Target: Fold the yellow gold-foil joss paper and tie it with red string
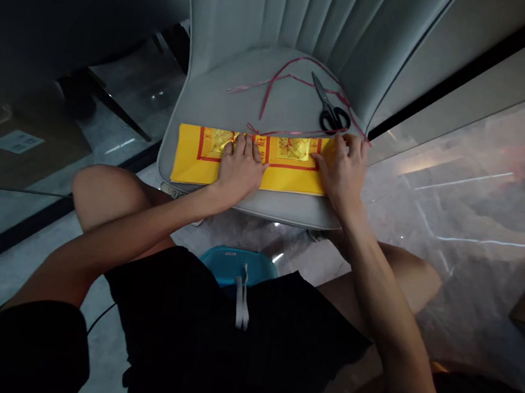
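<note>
A long strip of yellow joss paper [291,178] with red print and gold foil pictures lies across the front of the chair seat. My left hand [241,169] rests on its middle, palm down with fingers extended over the print. At the right end of the paper, my right hand [348,171] has its thumb on top and its fingers bent at the far corner, gripping that end. Black-handled scissors [329,108] lie just beyond the right hand, blades pointing away. Thin red string [268,92] trails loosely over the seat around the scissors and behind the paper.
The grey padded chair [209,96] stands in front of me, its ribbed back at the far side. A blue plastic stool [225,263] shows between my legs. Cardboard boxes stand behind the glass at left and on the floor [483,215] at right.
</note>
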`<state>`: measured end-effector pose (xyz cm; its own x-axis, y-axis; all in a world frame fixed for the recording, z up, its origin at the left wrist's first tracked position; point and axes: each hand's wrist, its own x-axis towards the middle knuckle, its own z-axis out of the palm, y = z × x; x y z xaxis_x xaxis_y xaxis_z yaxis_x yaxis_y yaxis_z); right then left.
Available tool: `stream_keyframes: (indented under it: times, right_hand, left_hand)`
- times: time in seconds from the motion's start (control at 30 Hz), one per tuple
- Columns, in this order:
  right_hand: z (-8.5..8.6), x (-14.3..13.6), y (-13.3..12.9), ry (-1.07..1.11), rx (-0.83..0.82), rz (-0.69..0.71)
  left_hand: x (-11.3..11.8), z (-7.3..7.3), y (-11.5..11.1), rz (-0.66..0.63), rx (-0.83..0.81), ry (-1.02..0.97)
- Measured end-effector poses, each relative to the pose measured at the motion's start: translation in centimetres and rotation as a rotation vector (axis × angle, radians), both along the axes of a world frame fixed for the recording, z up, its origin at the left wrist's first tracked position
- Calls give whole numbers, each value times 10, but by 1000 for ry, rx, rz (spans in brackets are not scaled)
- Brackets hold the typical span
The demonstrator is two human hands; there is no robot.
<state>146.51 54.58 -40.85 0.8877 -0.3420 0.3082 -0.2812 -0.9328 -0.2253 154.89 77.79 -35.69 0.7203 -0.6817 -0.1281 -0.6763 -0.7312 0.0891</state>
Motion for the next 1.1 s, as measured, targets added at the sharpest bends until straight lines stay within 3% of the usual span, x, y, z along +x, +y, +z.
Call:
stream_keyframes:
  times: [0.27,0.4,0.63,1.1]
  right_hand:
    - [7,-2,13,-16,-3,-1]
    - [14,-8,24,78,3,32]
    - [13,-19,46,180,-18,180]
    - [16,-34,37,219,169,410]
  left_hand:
    - [-2,-7,-2,-47,-56,-8]
    - [-6,-3,-5,-163,-44,13]
    - [-2,3,-10,-395,7,1]
    - [19,2,-17,-573,70,34]
